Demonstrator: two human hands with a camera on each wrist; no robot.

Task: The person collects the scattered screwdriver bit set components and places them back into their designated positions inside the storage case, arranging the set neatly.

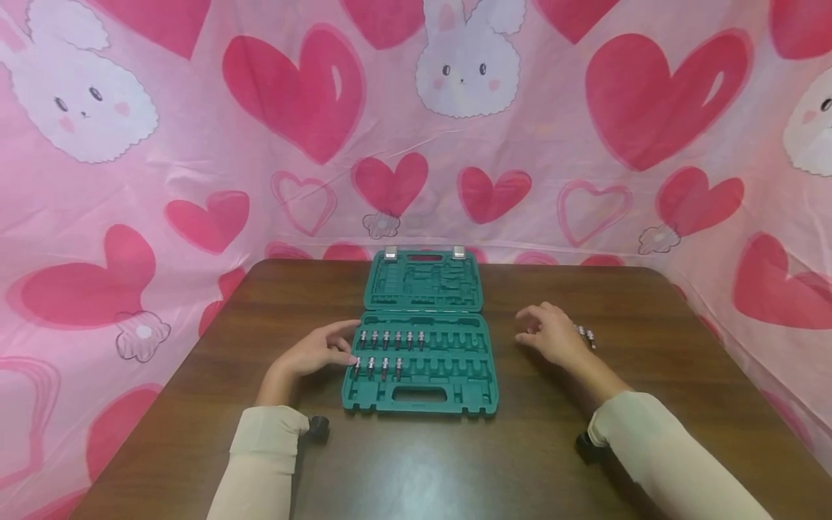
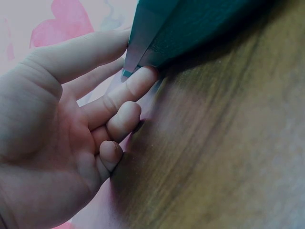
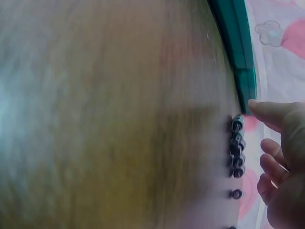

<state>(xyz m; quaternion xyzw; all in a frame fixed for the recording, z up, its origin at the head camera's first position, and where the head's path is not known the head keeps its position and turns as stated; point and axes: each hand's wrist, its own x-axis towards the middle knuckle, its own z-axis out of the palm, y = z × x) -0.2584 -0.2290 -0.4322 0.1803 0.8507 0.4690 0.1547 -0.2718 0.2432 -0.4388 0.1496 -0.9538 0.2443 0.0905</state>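
A green plastic tool case [image 1: 419, 407] lies open on the table. Several silver bit sockets [image 1: 398, 338] stand in the left part of its upper row, and several more [image 1: 386, 368] in the lower row's left part. My left hand [image 1: 316, 351] rests against the case's left side, thumb at the rim; in the left wrist view its fingertips touch the green edge [image 2: 164, 28]. Right of the case, my right hand [image 1: 552, 334] hovers with loosely bent fingers and nothing held. Loose bit sockets [image 3: 238, 143] lie on the table beside it, partly hidden by the hand in the head view.
The case's raised lid [image 1: 422, 287] with two metal latches stands behind the tray. Brown wooden table [image 1: 416, 469] surrounds the case. A pink cloth [image 1: 416, 137] with hearts and rabbits hangs behind and at both sides.
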